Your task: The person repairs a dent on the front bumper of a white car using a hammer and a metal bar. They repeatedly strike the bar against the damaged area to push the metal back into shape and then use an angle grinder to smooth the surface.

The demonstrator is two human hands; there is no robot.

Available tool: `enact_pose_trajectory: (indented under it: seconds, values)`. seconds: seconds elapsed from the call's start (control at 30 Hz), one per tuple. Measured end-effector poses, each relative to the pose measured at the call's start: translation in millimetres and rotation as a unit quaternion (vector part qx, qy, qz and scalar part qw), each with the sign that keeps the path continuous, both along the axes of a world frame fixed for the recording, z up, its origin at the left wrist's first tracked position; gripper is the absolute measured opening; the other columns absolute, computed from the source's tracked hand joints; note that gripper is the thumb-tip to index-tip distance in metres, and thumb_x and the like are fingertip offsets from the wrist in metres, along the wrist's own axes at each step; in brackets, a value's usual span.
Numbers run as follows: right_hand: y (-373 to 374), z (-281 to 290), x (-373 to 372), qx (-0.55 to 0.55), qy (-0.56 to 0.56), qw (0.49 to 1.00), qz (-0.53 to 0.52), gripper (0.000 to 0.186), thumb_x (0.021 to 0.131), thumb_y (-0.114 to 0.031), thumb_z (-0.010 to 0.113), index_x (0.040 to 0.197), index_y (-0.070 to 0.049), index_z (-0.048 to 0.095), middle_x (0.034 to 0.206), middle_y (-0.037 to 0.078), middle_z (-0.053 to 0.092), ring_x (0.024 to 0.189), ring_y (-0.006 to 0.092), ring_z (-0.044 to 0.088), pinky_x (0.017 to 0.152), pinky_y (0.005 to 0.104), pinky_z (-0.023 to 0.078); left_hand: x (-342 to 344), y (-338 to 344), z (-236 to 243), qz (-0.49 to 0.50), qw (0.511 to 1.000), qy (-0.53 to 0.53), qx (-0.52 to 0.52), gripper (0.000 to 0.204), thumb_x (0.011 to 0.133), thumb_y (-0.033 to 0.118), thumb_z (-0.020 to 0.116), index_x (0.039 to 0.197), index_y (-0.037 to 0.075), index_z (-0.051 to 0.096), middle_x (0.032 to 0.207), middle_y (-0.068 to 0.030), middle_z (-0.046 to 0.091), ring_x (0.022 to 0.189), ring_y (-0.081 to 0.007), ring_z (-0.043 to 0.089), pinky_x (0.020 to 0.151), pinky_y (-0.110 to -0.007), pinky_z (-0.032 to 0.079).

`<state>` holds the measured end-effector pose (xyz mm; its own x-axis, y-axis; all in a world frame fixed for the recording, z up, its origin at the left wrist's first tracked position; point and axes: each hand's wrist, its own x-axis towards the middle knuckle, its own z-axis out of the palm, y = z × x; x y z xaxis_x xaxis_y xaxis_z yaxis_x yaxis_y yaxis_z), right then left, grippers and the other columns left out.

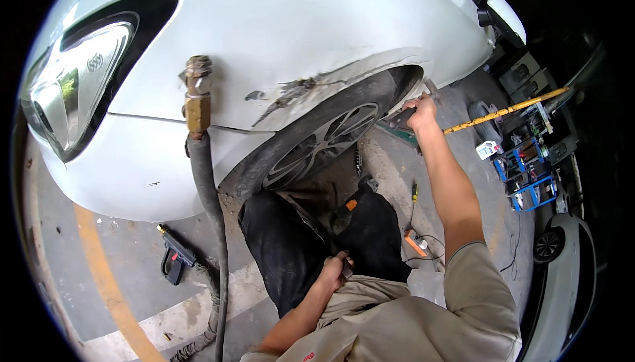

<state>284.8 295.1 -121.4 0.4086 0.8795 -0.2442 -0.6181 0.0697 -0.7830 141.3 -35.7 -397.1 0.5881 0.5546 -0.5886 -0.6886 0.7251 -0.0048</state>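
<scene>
My right arm stretches out to the wheel arch of a white car (278,25), where my right hand (421,112) is closed round a hand tool (401,119) with a dark grip. A blurred greyish end shows above the fist; I cannot tell its exact kind. Low in my lap, my left hand (335,272) is closed, with a small grey piece showing at the fingers. The fender above the wheel (324,147) carries a scraped, dented patch (291,92). In front of the fender, a thick dark hose (210,197) rises to a brass fitting (198,107).
A black pistol-shaped tool (176,256) lies on the floor at left. On the right are a screwdriver (415,193), an orange-and-white device (416,241) with a cord, a yellow bar (506,111), a white bottle (487,150) and blue racks (532,193). Another car (562,276) stands beyond.
</scene>
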Motion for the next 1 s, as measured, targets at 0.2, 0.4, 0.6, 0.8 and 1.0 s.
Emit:
enact_pose_trajectory:
  seconds: [0.2, 0.4, 0.6, 0.8, 1.0]
  values:
    - [22.4, -28.0, 29.7, -0.093, -0.097, 0.990, -0.031, 0.043, 0.096, -0.023, 0.036, 0.139, -0.019, 0.033, 0.075, 0.010, 0.044, 0.052, 0.0182, 0.038, 0.055, 0.0454, 0.044, 1.5, -0.4, 4.4, 0.018, 1.000, 0.000, -0.020, 0.012, 0.089, 0.007, 0.057, 0.079, 0.002, 0.053, 0.066, -0.0050, 0.051, 0.054, -0.0163, 0.054, 0.048, -0.029, 0.047]
    - [10.8, -24.1, -6.7, -0.049, -0.071, 0.994, -0.071, 0.011, 0.096, -0.017, 0.034, 0.098, -0.011, 0.042, 0.059, 0.000, 0.029, 0.045, 0.0091, 0.031, 0.040, 0.0205, 0.029, -7.3, -0.7, 0.2, 0.024, 0.999, 0.005, -0.024, 0.011, 0.088, 0.006, 0.059, 0.079, 0.002, 0.053, 0.067, -0.0053, 0.051, 0.055, -0.0168, 0.053, 0.051, -0.029, 0.048]
    - [-20.6, -15.8, -30.0, 0.014, -0.138, 0.990, -0.021, 0.016, 0.093, -0.018, 0.039, 0.078, -0.013, 0.037, 0.058, -0.003, 0.029, 0.045, 0.0100, 0.031, 0.041, 0.0255, 0.029, -12.8, -2.0, 4.4, 0.019, 1.000, 0.006, -0.019, 0.010, 0.087, 0.007, 0.060, 0.081, 0.002, 0.053, 0.067, -0.0055, 0.051, 0.056, -0.0171, 0.053, 0.051, -0.029, 0.048]
    - [-57.2, -22.1, -56.4, 0.094, -0.242, 0.966, 0.002, 0.013, 0.095, -0.021, 0.041, 0.086, -0.012, 0.037, 0.061, -0.001, 0.034, 0.047, 0.0104, 0.033, 0.042, 0.0300, 0.031, -16.5, -7.1, 2.2, 0.011, 1.000, 0.006, -0.008, 0.011, 0.087, 0.008, 0.061, 0.083, 0.003, 0.053, 0.066, -0.0050, 0.052, 0.054, -0.0176, 0.054, 0.050, -0.029, 0.048]
    - [-102.4, -28.9, -107.6, 0.142, -0.297, 0.944, 0.009, 0.025, 0.099, -0.032, 0.042, 0.083, -0.013, 0.037, 0.060, -0.002, 0.033, 0.046, 0.0100, 0.032, 0.041, 0.0290, 0.032, -19.9, -8.9, -2.1, 0.007, 1.000, -0.003, 0.002, 0.012, 0.087, 0.009, 0.063, 0.083, 0.004, 0.052, 0.066, -0.0043, 0.052, 0.054, -0.0176, 0.055, 0.050, -0.030, 0.048]
